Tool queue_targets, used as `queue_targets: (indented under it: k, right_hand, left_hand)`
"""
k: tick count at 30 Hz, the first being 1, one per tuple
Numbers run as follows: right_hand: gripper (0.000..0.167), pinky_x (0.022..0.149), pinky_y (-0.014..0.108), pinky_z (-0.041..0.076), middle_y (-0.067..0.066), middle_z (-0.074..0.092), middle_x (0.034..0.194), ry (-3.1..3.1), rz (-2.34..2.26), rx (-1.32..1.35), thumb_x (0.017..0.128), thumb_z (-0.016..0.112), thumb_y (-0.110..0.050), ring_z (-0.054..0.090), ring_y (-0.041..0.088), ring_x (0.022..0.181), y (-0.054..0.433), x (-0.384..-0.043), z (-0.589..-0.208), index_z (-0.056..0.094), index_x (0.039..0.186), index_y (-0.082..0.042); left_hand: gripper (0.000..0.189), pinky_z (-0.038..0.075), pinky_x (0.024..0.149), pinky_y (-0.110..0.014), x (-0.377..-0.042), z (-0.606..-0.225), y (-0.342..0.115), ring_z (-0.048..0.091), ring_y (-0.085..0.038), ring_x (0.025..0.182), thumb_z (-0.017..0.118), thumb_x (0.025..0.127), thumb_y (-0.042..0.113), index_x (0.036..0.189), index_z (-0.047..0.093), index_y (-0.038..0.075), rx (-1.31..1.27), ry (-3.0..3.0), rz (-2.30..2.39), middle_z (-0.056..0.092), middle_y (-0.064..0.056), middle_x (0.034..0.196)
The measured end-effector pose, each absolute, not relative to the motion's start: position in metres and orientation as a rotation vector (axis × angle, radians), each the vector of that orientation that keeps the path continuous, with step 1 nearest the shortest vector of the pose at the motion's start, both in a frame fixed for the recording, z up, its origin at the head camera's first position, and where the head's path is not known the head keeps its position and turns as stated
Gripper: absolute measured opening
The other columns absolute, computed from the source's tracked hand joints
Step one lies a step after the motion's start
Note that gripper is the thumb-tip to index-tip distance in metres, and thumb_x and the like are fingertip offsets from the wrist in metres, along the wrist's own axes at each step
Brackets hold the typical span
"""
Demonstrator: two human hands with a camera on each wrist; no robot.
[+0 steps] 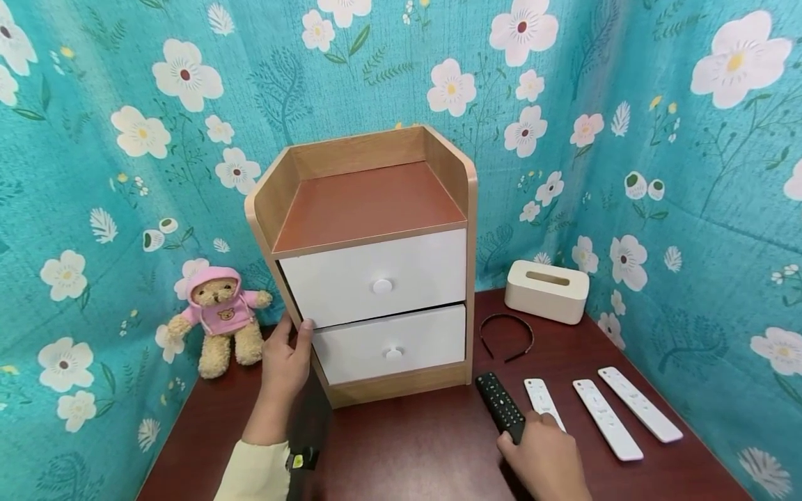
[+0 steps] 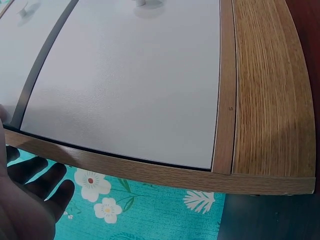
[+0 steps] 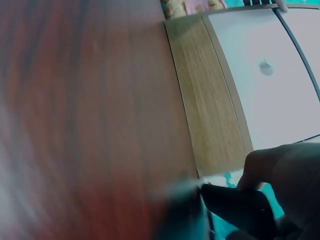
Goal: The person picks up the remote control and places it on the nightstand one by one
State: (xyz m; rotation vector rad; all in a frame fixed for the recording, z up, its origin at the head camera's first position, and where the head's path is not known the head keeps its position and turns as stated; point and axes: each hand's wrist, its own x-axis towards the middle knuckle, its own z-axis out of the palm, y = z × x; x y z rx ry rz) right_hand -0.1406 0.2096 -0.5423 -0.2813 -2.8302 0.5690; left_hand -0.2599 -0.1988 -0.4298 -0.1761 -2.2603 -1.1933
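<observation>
A wooden cabinet (image 1: 370, 202) with two white drawers stands on the table. My left hand (image 1: 285, 362) holds its left side edge, thumb on the front and the other fingers along the outer side. In the left wrist view those fingers (image 2: 59, 197) lie slightly spread beside the wooden edge. Both drawers, the upper drawer (image 1: 338, 278) and the lower drawer (image 1: 363, 348), are closed, each with a round white knob. My right hand (image 1: 545, 452) grips the lower end of a black remote control (image 1: 498, 403), right of the cabinet. A white remote (image 1: 541, 396) lies partly hidden behind that hand.
Two more white remotes, one nearer (image 1: 608, 421) and one farther right (image 1: 639, 403), lie on the dark red table (image 1: 401, 445). Behind them are a headband (image 1: 531, 337) and a cream tissue box (image 1: 545, 303). A teddy bear (image 1: 222, 313) in pink sits left. Floral curtains surround the table.
</observation>
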Motion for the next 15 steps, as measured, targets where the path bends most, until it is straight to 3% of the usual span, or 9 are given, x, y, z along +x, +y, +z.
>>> queue_targets:
  k: [4, 11, 15]
  right_hand:
    - [0.036, 0.061, 0.062, 0.056, 0.017, 0.063, 0.071, -2.760, 0.576, -0.235, 0.084, 0.081, -0.029, 0.067, 0.043, 0.062, 0.217, -0.142, -0.535, 0.069, 0.082, 0.005]
    - [0.042, 0.067, 0.061, 0.058, 0.021, 0.072, 0.079, -2.689, 0.595, -0.218, 0.082, 0.085, -0.029, 0.072, 0.043, 0.069, 0.227, -0.138, -0.529, 0.078, 0.102, 0.007]
    - [0.041, 0.067, 0.059, 0.058, 0.022, 0.077, 0.084, -2.604, 0.637, -0.179, 0.079, 0.089, -0.030, 0.073, 0.043, 0.072, 0.238, -0.134, -0.521, 0.082, 0.104, 0.002]
  left_hand:
    - [0.056, 0.042, 0.121, -0.068, -0.260, -0.428, -0.199, 0.055, -0.045, 0.147, 0.061, 0.112, 0.031, 0.162, 0.052, 0.007, -0.170, -2.245, -1.195, 0.059, -0.024, 0.158]
    - [0.056, 0.041, 0.122, -0.066, -0.261, -0.429, -0.198, 0.055, -0.043, 0.148, 0.061, 0.112, 0.031, 0.162, 0.051, 0.008, -0.179, -2.255, -1.206, 0.060, -0.022, 0.158]
    - [0.054, 0.042, 0.121, -0.066, -0.261, -0.431, -0.198, 0.056, -0.043, 0.147, 0.061, 0.112, 0.029, 0.161, 0.053, 0.007, -0.179, -2.249, -1.211, 0.061, -0.022, 0.156]
